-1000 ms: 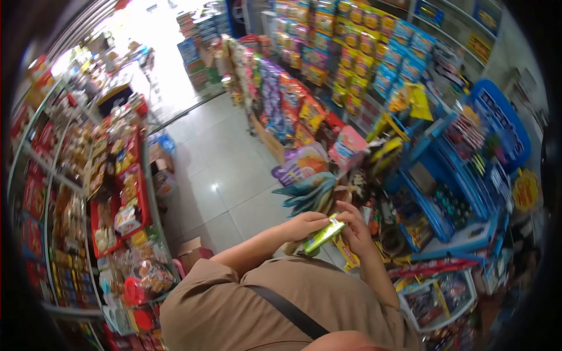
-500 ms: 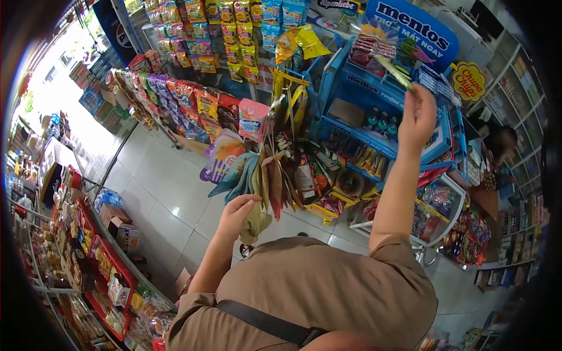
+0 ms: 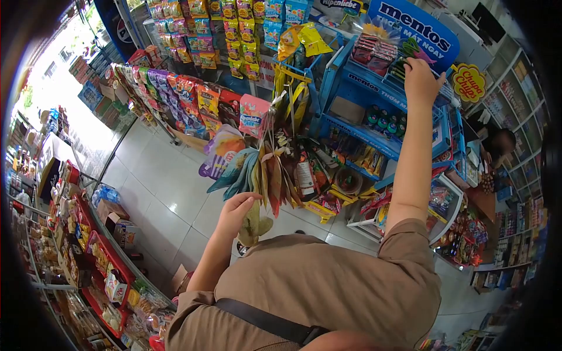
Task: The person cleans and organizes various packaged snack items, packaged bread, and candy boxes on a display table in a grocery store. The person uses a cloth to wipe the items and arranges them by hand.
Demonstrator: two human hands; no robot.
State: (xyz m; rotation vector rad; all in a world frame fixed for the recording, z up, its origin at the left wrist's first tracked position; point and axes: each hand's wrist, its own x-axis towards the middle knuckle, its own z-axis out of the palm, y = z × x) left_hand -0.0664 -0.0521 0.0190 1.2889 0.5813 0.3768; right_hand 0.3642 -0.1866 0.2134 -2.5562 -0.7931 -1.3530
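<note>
Your right hand (image 3: 422,82) is now down at the upper tier of the blue candy rack (image 3: 374,92), at 2 o'clock in your view. Half a second ago it held a slim light-green packet above that tier; now its fingertips are among the green packets (image 3: 400,69), which lie at 10 o'clock from your palm. I judge the carry across to the rack to be over, with the hand working at the tier itself. The slim packet can't be picked out: it may be under your fingers or among the others. Your right fingers are bent close, but you can't tell from here whether they are clamped on anything.

The red sachets (image 3: 374,51) stand at 10 o'clock from that hand, beyond the green ones; the Mentos sign (image 3: 414,26) rises at 12, the Chupa Chups sign (image 3: 469,82) at 3.

Your left hand (image 3: 235,213), at 8 o'clock in view, has barely moved. Its fingers are half curled just beside the hanging olive pouch (image 3: 253,225); whether they grip it doesn't show. Blue-green pouches (image 3: 235,171) hang at 12 o'clock from it.
</note>
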